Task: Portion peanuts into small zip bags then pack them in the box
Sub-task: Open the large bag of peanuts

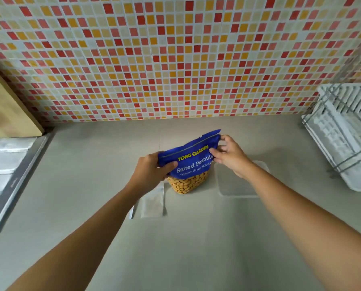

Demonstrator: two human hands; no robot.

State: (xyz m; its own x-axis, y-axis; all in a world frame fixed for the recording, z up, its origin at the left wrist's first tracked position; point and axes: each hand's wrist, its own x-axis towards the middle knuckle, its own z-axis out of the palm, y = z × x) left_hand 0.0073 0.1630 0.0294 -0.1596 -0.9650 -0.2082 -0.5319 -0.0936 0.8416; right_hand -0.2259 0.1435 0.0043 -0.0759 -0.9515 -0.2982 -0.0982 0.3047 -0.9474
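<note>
My left hand (152,173) grips the upper left corner of the peanut bag (191,162), with the thumb laid across the blue front panel and the fingers curled behind it. My right hand (230,156) pinches the upper right corner of the same bag, just beside its zip strip. Both hands are closed on the bag.

The bag stands on the counter (196,248) near the middle, closer to the back edge than to the front edge. Its base touches the surface. Its top edge slants upward to the right. The clear lower part shows the peanuts inside.

The small zip bags (152,203) lie flat on the counter just in front of the peanut bag and to its left, partly under my left wrist. How many there are cannot be told.

A clear box (238,181) sits on the counter just right of the peanut bag, partly under my right wrist.

A white dish rack (347,133) occupies the back right corner. A wooden board (5,110) leans at the back left corner, above a steel sink edge (18,175) along the left edge.
</note>
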